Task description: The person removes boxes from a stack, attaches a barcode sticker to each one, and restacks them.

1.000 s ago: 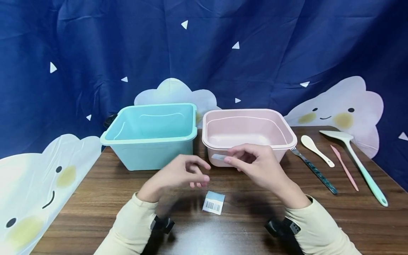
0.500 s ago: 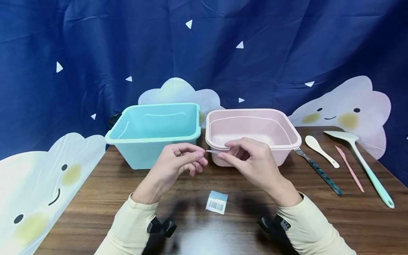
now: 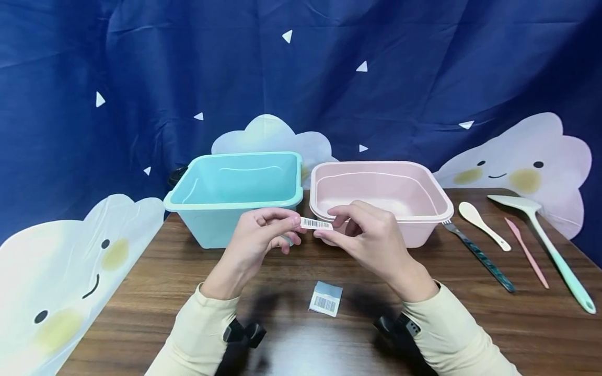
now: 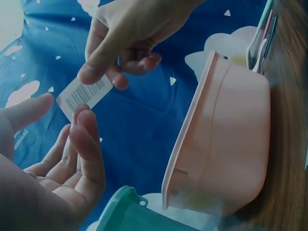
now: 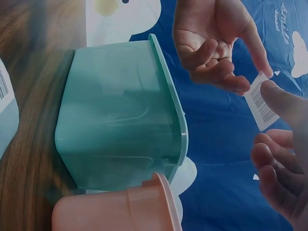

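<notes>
1. The left hand (image 3: pixel 256 237) and the right hand (image 3: pixel 371 237) each pinch 1 end of a small barcode sticker (image 3: pixel 316 224), held in the air between them.
2. A second barcode label (image 3: pixel 326 299) lies on the table (image 3: pixel 141 292), below both hands and untouched.
3. The blue tub (image 3: pixel 235 193) and pink tub (image 3: pixel 381 196) beyond the hands hold nothing visible, so I judge the work to be at an early stage.
4. The utensils (image 3: pixel 508 235), well right of the right hand, lie unhandled.

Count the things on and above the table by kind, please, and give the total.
Tubs: 2, a teal tub and a pink tub
Barcode labels: 2, a label held between both hands and a label lying on the table
Utensils: 4, a fork, spoon, pink knife and spatula
Total: 8
</notes>
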### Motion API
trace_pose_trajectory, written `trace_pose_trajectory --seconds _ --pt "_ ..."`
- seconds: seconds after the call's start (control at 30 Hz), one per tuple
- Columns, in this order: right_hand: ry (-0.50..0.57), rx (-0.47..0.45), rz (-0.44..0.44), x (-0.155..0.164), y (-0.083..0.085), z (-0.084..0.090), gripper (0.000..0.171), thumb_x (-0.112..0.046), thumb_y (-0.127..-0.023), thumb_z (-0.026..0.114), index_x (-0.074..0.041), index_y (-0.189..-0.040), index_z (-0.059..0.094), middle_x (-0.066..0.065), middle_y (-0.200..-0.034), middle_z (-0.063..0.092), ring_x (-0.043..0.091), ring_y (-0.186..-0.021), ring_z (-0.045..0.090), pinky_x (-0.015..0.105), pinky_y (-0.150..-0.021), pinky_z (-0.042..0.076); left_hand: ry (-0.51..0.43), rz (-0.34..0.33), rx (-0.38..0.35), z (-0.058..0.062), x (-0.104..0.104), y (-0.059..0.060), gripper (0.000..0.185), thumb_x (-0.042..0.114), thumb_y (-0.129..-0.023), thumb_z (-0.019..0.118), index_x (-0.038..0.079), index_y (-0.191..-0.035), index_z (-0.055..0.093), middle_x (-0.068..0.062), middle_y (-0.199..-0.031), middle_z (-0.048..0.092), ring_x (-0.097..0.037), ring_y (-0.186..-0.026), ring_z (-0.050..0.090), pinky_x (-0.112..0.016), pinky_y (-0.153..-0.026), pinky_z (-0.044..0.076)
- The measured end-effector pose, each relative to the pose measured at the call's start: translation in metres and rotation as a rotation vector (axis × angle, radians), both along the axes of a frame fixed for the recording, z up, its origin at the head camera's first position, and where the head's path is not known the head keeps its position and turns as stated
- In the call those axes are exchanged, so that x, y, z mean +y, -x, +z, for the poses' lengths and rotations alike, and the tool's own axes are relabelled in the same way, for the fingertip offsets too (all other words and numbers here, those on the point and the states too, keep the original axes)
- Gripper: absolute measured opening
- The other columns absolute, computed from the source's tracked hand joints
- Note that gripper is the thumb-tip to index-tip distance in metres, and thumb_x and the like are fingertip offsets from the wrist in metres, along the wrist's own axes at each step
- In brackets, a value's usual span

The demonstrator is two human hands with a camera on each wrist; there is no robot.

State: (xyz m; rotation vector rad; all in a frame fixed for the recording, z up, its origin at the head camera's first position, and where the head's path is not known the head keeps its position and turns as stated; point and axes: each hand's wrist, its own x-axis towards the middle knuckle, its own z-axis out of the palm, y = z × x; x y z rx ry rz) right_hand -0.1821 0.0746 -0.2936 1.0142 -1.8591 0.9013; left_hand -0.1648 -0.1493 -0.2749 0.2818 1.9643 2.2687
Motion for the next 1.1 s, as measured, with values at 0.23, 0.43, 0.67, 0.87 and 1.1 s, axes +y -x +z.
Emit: trace_pose_trajectory --seconds 0.23,0.43,0.67,0.87,1.1 --pt "-0.040 0.017 0.002 -0.005 0.003 -0.003 0.041 -0.047 -0.086 0.076 -0.007 -0.094 0.071 -0.001 -0.071 0.064 0.007 -0.055 0.056 0.020 -0.052 0.047 -0.004 0.038 -0.029 -0.004 -0.001 0.004 0.021 -0.003 -0.087 0.070 -0.007 -0.108 0.067 0.000 -0.075 0.073 -0.012 -0.063 0.066 -0.021 -0.053 0.049" --pt "-0.059 0.005 0.020 -0.012 0.007 -0.007 0.039 -0.021 -0.068 0.093 -0.008 -0.097 0.072 -0.001 -0.072 0.064 0.005 -0.055 0.056 0.018 -0.052 0.047 0.021 0.091 -0.018 -0.009 -0.005 0.006 0.026 -0.006 -0.085 0.069 -0.010 -0.111 0.066 0.001 -0.075 0.073 -0.012 -0.059 0.065 -0.020 -0.053 0.047" --pt "-0.087 -0.013 0.042 -0.023 0.012 -0.009 0.045 -0.014 -0.062 0.095 -0.006 -0.100 0.073 -0.001 -0.074 0.065 0.004 -0.055 0.057 0.018 -0.053 0.047 0.112 0.177 -0.004 -0.015 -0.012 0.006 0.029 -0.007 -0.085 0.071 -0.009 -0.113 0.068 0.000 -0.077 0.074 -0.012 -0.061 0.065 -0.019 -0.052 0.047" --pt "-0.093 -0.088 0.071 -0.034 0.012 -0.010 0.043 -0.014 -0.064 0.095 -0.006 -0.100 0.073 0.000 -0.078 0.068 0.003 -0.056 0.054 0.015 -0.054 0.043 0.114 0.263 0.045 -0.024 -0.024 0.005 0.024 -0.005 -0.085 0.074 -0.006 -0.108 0.071 0.001 -0.076 0.075 -0.014 -0.061 0.065 -0.021 -0.053 0.047" --pt "-0.038 -0.422 0.154 -0.050 0.009 -0.012 0.036 -0.011 -0.073 0.090 -0.002 -0.104 0.074 0.006 -0.086 0.074 0.005 -0.061 0.061 0.020 -0.058 0.052 0.143 0.284 0.165 -0.040 -0.046 0.012 0.020 -0.003 -0.085 0.075 -0.010 -0.103 0.068 0.008 -0.073 0.072 -0.010 -0.061 0.065 -0.020 -0.054 0.049"
